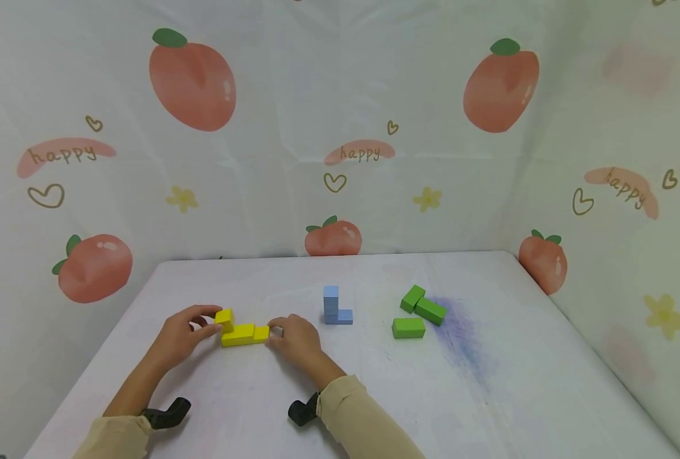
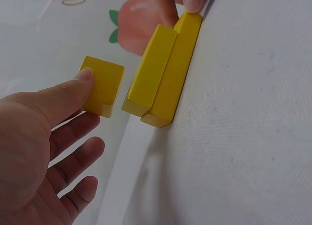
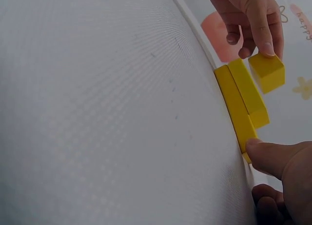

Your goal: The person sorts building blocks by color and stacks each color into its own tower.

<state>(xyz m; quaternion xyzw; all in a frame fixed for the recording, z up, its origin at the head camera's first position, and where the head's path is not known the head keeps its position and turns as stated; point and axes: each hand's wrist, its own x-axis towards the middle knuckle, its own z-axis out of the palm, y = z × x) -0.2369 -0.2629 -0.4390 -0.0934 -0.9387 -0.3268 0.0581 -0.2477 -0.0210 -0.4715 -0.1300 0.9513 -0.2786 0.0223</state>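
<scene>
My left hand (image 1: 180, 335) pinches a small yellow block (image 2: 103, 86) between thumb and index finger, its other fingers loosely bent. That block is held over the left end of two stacked yellow blocks, with a gap visible in both wrist views. The upper block (image 2: 150, 71) is shorter and sits on the lower long block (image 2: 179, 76), which lies on the table and sticks out to the right. My right hand (image 1: 298, 341) grips the lower block's right end, thumb (image 3: 268, 156) on its near side.
Right of the yellow blocks, light blue blocks (image 1: 331, 299) form an upright piece beside a low one. Three green blocks (image 1: 409, 328) lie farther right, near a purple-blue stain (image 1: 460, 335) on the white table (image 1: 524, 382). A fruit-printed curtain (image 1: 340, 83) hangs behind the table.
</scene>
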